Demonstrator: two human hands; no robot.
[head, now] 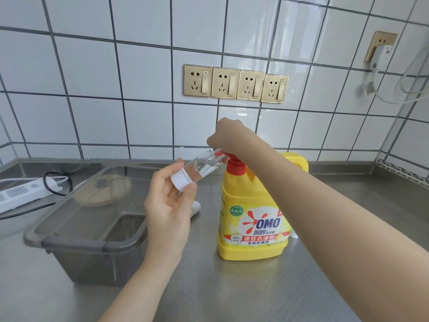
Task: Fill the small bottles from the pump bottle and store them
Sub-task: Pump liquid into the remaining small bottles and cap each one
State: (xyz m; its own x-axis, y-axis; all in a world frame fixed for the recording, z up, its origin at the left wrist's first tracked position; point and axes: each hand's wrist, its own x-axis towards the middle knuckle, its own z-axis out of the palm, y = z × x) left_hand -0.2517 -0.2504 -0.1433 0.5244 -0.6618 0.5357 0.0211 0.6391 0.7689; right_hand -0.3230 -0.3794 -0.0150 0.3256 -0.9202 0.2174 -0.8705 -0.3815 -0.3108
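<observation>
A yellow pump bottle [253, 219] with a red pump head stands on the steel counter at centre. My right hand [226, 135] rests on top of the red pump head, fingers closed over it. My left hand [168, 205] holds a small clear bottle [202, 166], tilted, its threaded open neck right at the red nozzle. A white cap [181, 180] is pinched in the same hand against the bottle's base. Another small white-capped bottle [195, 208] lies on the counter behind my left hand, mostly hidden.
A grey translucent storage bin [76, 242] stands at the left on the counter. A white power strip [23, 194] with a black cable lies at far left. Wall sockets [235, 84] line the tiled wall. A white object [294, 234] peeks out behind the pump bottle.
</observation>
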